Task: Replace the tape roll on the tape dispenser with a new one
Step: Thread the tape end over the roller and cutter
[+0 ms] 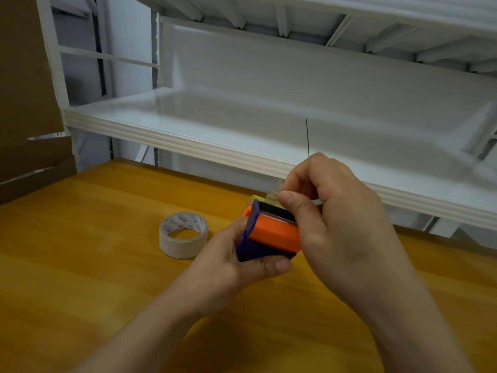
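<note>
My left hand (228,261) grips an orange and blue tape dispenser (271,232) above the wooden table (80,265); its toothed blade faces up. A roll inside it shows only as a yellowish edge (252,199) behind the blue side plate. My right hand (330,211) pinches the clear loose tape end (275,191) just above the blade between thumb and forefinger. A separate roll of clear tape (183,235) with printed core lies flat on the table, left of the dispenser and apart from both hands.
A white metal shelf (242,154) runs across behind the table, its front lip close above my right hand. Brown cardboard (27,103) leans at the far left.
</note>
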The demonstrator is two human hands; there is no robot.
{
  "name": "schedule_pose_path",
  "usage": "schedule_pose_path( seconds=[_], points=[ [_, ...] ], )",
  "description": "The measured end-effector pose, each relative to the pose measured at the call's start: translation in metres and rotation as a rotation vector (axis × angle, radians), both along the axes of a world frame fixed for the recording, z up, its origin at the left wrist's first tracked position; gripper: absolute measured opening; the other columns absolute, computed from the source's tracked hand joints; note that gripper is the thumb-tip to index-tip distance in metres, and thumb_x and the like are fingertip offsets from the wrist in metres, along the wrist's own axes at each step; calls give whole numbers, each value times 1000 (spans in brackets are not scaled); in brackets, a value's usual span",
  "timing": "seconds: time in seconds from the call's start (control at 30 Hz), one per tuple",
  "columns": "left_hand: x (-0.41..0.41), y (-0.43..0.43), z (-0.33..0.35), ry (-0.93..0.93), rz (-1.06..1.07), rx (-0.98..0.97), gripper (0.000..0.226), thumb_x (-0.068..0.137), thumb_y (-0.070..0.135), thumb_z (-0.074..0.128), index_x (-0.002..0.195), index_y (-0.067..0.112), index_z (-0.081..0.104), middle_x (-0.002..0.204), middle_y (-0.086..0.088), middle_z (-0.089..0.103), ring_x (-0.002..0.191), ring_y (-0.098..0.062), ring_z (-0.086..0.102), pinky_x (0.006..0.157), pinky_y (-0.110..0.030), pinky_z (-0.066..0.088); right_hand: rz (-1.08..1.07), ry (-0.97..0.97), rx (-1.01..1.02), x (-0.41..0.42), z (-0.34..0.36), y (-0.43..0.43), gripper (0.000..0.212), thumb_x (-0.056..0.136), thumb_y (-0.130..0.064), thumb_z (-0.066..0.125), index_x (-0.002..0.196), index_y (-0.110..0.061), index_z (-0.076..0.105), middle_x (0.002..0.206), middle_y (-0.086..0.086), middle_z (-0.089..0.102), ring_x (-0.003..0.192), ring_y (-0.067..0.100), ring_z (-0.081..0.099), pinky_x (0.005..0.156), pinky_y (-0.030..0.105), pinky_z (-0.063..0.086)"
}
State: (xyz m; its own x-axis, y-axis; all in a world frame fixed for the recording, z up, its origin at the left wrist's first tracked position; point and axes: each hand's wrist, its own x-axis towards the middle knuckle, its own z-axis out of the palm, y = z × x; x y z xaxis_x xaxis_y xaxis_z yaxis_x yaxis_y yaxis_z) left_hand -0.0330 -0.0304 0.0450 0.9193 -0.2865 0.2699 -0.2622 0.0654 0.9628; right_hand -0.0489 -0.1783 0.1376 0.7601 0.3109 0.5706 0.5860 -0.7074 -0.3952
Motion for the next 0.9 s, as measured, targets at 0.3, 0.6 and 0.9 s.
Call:
schedule_pose_path(
  seconds=[0.3,0.6,0.9],
  points=[
    [0,2,3,34,-66,-22,33,81,-2,72,109,12,59,86,10,73,83,-4,70,71,-15,53,52,7,-9,0,-1,-1,8,87,-34,57,81,-34,53,79,-18,52,76,1,52,60,14,36],
    [-1,4,1,0,-137,-68,34,73,23,85,100,35,67,91,8,73,87,-9,69,73,-22,55,70,-44,-18,3,0,-3,4,85,-36,56,81,-36,54,80,-18,55,79,1,54,63,17,41],
    [0,-2,1,-10,-117,-116,44,70,31,86,107,21,64,95,3,72,92,-16,69,79,-26,55,62,-162,-18,1,0,-3,8,87,-31,58,81,-34,54,79,-16,55,76,5,55,61,25,46]
  ],
)
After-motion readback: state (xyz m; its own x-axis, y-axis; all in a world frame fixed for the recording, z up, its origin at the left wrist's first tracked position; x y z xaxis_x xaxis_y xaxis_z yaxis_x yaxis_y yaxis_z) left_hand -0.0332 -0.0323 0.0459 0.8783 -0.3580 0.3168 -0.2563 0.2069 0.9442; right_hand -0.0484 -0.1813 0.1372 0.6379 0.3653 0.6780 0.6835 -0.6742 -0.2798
